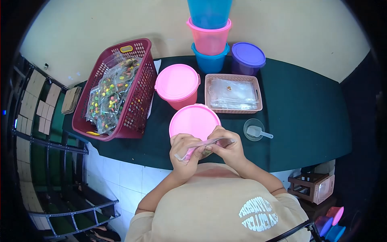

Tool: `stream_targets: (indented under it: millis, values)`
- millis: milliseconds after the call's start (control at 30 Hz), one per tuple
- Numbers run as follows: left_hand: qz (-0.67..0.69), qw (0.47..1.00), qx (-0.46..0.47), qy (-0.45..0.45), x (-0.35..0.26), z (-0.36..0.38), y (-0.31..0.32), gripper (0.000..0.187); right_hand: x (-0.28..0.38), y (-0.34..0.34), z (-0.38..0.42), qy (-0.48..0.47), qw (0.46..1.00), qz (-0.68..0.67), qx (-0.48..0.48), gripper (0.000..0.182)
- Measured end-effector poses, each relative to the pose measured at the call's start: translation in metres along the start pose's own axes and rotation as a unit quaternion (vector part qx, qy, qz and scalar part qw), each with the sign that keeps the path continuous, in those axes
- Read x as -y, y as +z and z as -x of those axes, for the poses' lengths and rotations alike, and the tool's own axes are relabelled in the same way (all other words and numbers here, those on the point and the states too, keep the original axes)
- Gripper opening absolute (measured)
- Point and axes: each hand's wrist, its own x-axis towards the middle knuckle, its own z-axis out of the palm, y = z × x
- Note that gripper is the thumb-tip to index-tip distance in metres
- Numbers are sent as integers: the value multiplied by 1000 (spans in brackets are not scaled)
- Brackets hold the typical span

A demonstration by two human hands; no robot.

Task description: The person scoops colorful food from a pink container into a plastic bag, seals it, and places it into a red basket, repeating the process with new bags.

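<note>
Both of my hands grip the top edge of a clear plastic bag [215,141], close to my chest. My left hand [184,151] pinches one side, and my right hand [227,147] pinches near the middle and other side. Fingers hide most of the bag, so its contents are hard to make out. Just beyond the hands is a tub with a pink lid [194,121], partly covered by them. To the right lies a small clear bowl [250,136] with a white scoop [258,131] in it.
A maroon basket [139,109] of filled candy bags stands at left. Behind are another pink-lidded tub [177,82], a purple-lidded tub [248,55] and stacked blue and pink tubs [209,40]. A pink tray [234,110] holds flat clear bags. Dark green cloth [306,121] covers the table.
</note>
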Motion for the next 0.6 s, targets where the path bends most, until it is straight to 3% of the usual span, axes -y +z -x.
stream_targets:
  millis: [233, 333, 467, 600]
  values:
    - [27, 1000, -12, 3, 0, 6, 5, 7, 2, 5, 6, -36, 998, 32, -27, 15]
    - [-19, 999, -9, 33, -4, 5, 0, 7, 5, 2, 3, -9, 999, 44, -1, 15]
    - [31, 999, -14, 0, -3, 4, 5, 9, 5, -2, 0, -8, 998, 67, -7, 13]
    - [-42, 999, -7, 23, -2, 1, 0, 11, -1, -9, 2, -63, 989, 123, -48, 10]
